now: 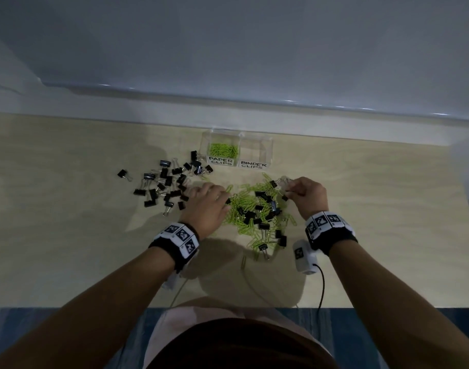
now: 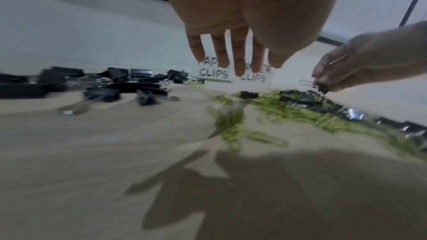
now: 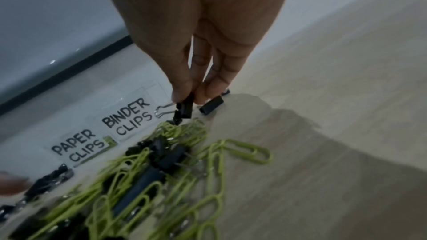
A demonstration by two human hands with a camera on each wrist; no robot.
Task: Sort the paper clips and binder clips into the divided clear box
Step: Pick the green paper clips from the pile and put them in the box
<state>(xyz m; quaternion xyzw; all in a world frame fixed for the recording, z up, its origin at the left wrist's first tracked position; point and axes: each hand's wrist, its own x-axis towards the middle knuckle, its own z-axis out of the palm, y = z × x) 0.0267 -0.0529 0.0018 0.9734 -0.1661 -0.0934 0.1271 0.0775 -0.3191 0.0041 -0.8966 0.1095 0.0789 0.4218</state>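
Observation:
A mixed heap of green paper clips (image 1: 244, 206) and black binder clips (image 1: 262, 209) lies mid-table. The clear divided box (image 1: 265, 145) stands behind it; its compartment labelled PAPER CLIPS holds green clips (image 1: 224, 149), while the one labelled BINDER CLIPS looks empty. My right hand (image 1: 304, 193) pinches a black binder clip (image 3: 184, 107) between thumb and fingertips just above the heap's far right edge. My left hand (image 1: 209, 203) hovers over the heap's left side, fingers straight and spread (image 2: 239, 56), holding nothing.
A separate scatter of black binder clips (image 1: 167, 182) lies left of the box and heap. Another binder clip (image 3: 211, 105) sits on the table beside my right fingertips. A wall runs behind the box. A cable (image 1: 321, 286) trails from my right wrist toward the near table edge.

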